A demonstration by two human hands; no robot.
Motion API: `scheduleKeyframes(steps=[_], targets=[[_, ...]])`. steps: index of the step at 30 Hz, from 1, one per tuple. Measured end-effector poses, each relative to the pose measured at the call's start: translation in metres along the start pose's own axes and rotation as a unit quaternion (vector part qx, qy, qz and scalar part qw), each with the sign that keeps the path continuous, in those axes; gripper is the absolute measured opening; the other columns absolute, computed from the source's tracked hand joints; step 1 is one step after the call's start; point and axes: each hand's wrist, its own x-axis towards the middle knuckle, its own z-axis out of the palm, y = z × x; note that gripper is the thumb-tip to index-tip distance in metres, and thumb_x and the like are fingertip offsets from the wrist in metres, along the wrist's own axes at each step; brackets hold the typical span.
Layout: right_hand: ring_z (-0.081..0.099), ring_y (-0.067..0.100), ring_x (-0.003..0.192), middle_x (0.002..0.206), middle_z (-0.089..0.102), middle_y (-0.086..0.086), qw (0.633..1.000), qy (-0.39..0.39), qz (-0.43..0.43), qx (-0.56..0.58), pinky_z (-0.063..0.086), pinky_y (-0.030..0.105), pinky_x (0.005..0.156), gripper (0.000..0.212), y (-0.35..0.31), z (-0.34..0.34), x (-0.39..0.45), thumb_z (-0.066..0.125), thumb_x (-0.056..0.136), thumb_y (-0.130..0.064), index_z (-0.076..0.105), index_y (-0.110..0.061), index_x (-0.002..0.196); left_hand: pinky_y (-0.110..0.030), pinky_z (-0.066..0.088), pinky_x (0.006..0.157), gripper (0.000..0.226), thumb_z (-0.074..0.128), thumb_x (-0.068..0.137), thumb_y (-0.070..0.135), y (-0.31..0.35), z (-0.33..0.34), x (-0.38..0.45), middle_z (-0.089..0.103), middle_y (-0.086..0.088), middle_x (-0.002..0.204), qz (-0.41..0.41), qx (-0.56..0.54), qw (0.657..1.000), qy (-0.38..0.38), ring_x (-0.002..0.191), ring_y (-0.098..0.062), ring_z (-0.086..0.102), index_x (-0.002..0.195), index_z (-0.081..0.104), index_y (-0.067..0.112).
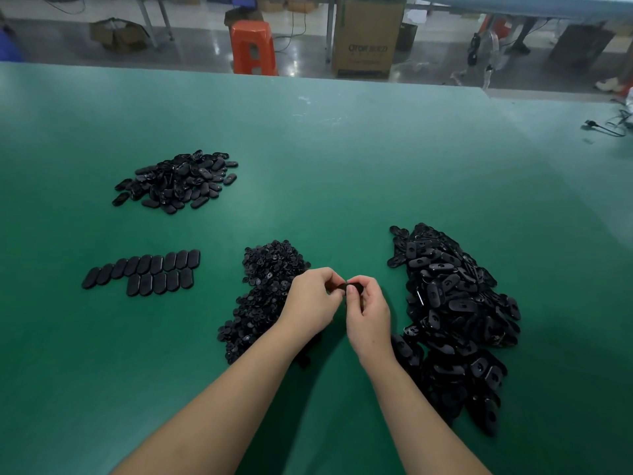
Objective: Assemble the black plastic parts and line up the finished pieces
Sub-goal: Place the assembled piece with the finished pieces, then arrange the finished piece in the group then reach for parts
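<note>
Both hands meet above the green table, between two piles. My left hand and my right hand pinch one black oval plastic part between their fingertips; most of it is hidden by fingers. A pile of small round black pieces lies under and left of my left hand. A big pile of black oval shells lies to the right. Two rows of finished oval pieces are lined up at the left.
Another heap of black oval pieces sits at the far left. A black cable lies at the table's right edge. Beyond the far edge stand an orange stool and a cardboard box.
</note>
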Motion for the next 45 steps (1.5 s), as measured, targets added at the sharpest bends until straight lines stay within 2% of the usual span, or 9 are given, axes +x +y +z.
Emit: scheduleKeyframes(steps=[4, 6, 11, 16, 22, 27, 30, 39, 45], targets=[[0.064, 0.008, 0.089, 0.094, 0.069, -0.01, 1.0, 0.013, 0.013, 0.017, 0.053, 0.039, 0.084, 0.023, -0.001, 0.001, 0.001, 0.05, 0.104, -0.014, 0.058, -0.034, 0.097, -0.032, 0.051, 0.083, 0.023, 0.062, 0.089, 0.013, 0.003, 0.001, -0.001, 0.072, 0.0, 0.097, 0.096, 0.094, 0.991, 0.013, 0.089, -0.018, 0.064, 0.111, 0.069, 0.016], [0.063, 0.011, 0.084, 0.093, 0.068, -0.007, 0.999, 0.016, 0.032, 0.041, 0.053, 0.045, 0.082, 0.024, -0.001, 0.002, 0.001, 0.046, 0.105, -0.015, 0.059, -0.034, 0.098, -0.037, 0.049, 0.08, 0.02, 0.057, 0.094, 0.018, 0.002, 0.002, -0.001, 0.068, -0.003, 0.101, 0.147, 0.187, 0.971, 0.013, 0.093, -0.026, 0.063, 0.113, 0.063, 0.015], [0.06, 0.018, 0.082, 0.092, 0.066, -0.002, 0.998, 0.003, 0.041, 0.051, 0.052, 0.048, 0.077, 0.024, -0.003, 0.002, -0.001, 0.043, 0.105, -0.023, 0.058, -0.04, 0.098, -0.03, 0.036, 0.061, 0.013, 0.058, 0.097, 0.022, -0.003, -0.002, -0.006, 0.06, -0.002, 0.096, 0.231, 0.312, 0.921, 0.033, 0.083, -0.026, 0.064, 0.108, 0.058, 0.016], [0.055, 0.014, 0.062, 0.077, 0.064, -0.003, 0.997, -0.004, 0.028, 0.069, 0.046, 0.038, 0.058, 0.013, -0.004, 0.003, -0.002, 0.046, 0.102, -0.035, 0.059, -0.034, 0.102, -0.032, 0.049, 0.044, 0.013, 0.077, 0.081, 0.014, -0.013, -0.015, -0.016, 0.061, -0.005, 0.079, 0.3, 0.275, 0.905, 0.12, 0.063, -0.024, 0.063, 0.085, 0.065, 0.01], [0.05, 0.009, 0.056, 0.073, 0.062, -0.005, 0.999, -0.02, 0.018, 0.039, 0.042, 0.031, 0.053, 0.013, -0.002, 0.001, -0.004, 0.048, 0.106, -0.028, 0.059, -0.034, 0.1, -0.031, 0.05, 0.061, 0.026, 0.074, 0.088, 0.016, -0.078, -0.077, -0.041, 0.066, -0.002, 0.102, 0.069, 0.173, 0.946, 0.266, 0.066, -0.017, 0.057, 0.113, 0.072, 0.009], [0.051, 0.01, 0.057, 0.073, 0.063, -0.007, 1.0, -0.015, 0.012, 0.024, 0.043, 0.032, 0.054, 0.014, -0.002, 0.003, -0.004, 0.051, 0.104, -0.028, 0.059, -0.036, 0.096, -0.043, 0.048, 0.076, 0.024, 0.071, 0.092, 0.017, -0.156, -0.148, -0.06, 0.071, -0.021, 0.097, -0.114, 0.171, 0.894, 0.398, 0.086, -0.037, 0.064, 0.11, 0.073, 0.001], [0.052, 0.01, 0.057, 0.072, 0.063, -0.006, 1.0, -0.012, 0.008, 0.014, 0.043, 0.032, 0.055, 0.012, -0.001, 0.004, -0.004, 0.053, 0.104, -0.026, 0.06, -0.032, 0.095, -0.046, 0.049, 0.079, 0.027, 0.067, 0.095, 0.02, -0.183, -0.172, -0.062, 0.071, -0.025, 0.101, -0.196, 0.164, 0.873, 0.416, 0.091, -0.042, 0.064, 0.111, 0.072, -0.001], [0.048, 0.015, 0.054, 0.072, 0.061, -0.005, 1.0, -0.013, 0.009, 0.008, 0.04, 0.037, 0.051, 0.018, -0.002, 0.004, -0.003, 0.048, 0.106, -0.024, 0.06, -0.031, 0.094, -0.035, 0.043, 0.065, 0.03, 0.066, 0.096, 0.029, -0.206, -0.189, -0.042, 0.072, -0.019, 0.092, -0.251, 0.162, 0.892, 0.339, 0.08, -0.037, 0.061, 0.106, 0.075, 0.002], [0.046, 0.012, 0.051, 0.071, 0.062, -0.006, 1.0, -0.013, 0.008, 0.009, 0.038, 0.03, 0.046, 0.028, -0.005, 0.003, -0.004, 0.047, 0.106, -0.021, 0.058, -0.04, 0.089, -0.041, 0.049, 0.082, 0.029, 0.054, 0.099, 0.012, -0.199, -0.185, -0.043, 0.071, -0.02, 0.108, -0.248, 0.124, 0.894, 0.352, 0.089, -0.037, 0.061, 0.124, 0.067, 0.005]])
